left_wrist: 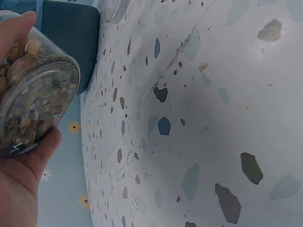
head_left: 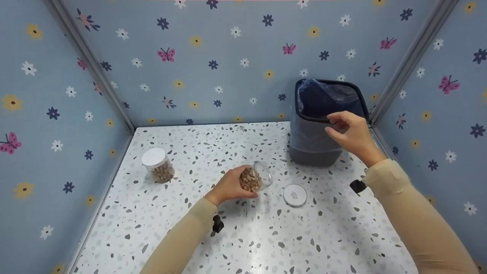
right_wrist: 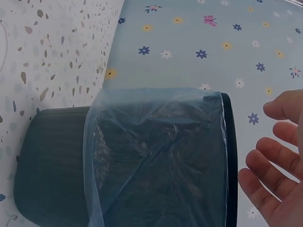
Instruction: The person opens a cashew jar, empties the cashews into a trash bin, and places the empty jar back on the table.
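My left hand [head_left: 231,185] grips an uncapped clear jar [head_left: 263,176] partly filled with small brown pieces, whose exact kind I cannot tell. The jar is tilted, its mouth pointing to the right. In the left wrist view, the jar's base [left_wrist: 40,104] faces the camera, with thumb and fingers around its sides. Above the front rim of a dark trash bin [head_left: 315,146] is my right hand [head_left: 352,131], fingers apart and loosely bent, holding nothing. A bluish clear bag [right_wrist: 156,156] lines the bin and folds over its rim. A round white lid [head_left: 295,195] lies between jar and bin.
A second clear jar [head_left: 161,169] with a white lid and similar brown pieces stands upright at the left. The speckled white table [head_left: 213,140] meets flower-patterned walls [head_left: 228,76] at the back and both sides. The bin occupies the back right corner.
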Demonstrator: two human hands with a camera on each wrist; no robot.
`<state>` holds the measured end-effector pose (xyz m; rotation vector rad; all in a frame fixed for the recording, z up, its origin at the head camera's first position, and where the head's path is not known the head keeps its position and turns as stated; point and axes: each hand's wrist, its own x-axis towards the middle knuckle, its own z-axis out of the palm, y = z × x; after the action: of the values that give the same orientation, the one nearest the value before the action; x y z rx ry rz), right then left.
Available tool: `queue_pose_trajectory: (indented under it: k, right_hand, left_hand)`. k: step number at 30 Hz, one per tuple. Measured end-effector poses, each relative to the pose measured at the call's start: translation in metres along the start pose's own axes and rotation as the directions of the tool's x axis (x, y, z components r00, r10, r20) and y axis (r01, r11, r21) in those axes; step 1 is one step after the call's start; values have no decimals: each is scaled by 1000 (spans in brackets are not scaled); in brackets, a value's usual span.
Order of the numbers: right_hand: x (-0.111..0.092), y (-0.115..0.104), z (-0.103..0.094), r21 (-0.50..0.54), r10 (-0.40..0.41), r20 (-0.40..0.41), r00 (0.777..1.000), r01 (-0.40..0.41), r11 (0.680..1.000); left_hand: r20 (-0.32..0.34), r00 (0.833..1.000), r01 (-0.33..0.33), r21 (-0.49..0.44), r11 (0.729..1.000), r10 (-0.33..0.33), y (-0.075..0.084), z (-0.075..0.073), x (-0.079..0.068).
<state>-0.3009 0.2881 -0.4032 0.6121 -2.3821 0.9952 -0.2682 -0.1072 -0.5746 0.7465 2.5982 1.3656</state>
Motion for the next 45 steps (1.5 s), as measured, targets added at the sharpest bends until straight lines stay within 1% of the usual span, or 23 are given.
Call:
queue_pose_trajectory:
  k: [3,8,15,20,25,28,35,40,45]
  right_hand:
    - [0,3,-4,9,5,-24,1000,-5,1000]
    - [0,8,-11,13,48,-47,998,-47,999]
    - [-1,15,-20,1,88,-84,993,-88,996]
    - [-2,18,-25,14,129,-102,986,-128,992]
    - [-2,24,-28,30,136,-153,979,-133,991]
    - [-2,28,-29,29,142,-194,971,-139,990]
    - [-2,35,-29,19,186,-273,944,-188,982]
    - [-1,37,-27,5,209,-323,923,-219,976]
    - [-1,36,-26,7,249,-345,905,-263,965]
  left_hand:
    - [1,1000,-7,0,1000,7,-1,0,0]
    - [1,1000,-20,0,1000,20,-1,0,0]
    - [4,1000,-6,2,1000,6,-2,0,0]
    - [5,1000,-3,9,1000,3,-2,0,0]
    - [7,1000,7,7,1000,-7,-2,1,0]
    - [7,1000,12,4,1000,-12,-1,0,0]
    - [16,999,40,-18,999,-40,0,0,0]
    - [13,999,30,-17,999,-30,-1,0,0]
    - [8,1000,27,-6,1000,-26,-1,-1,0]
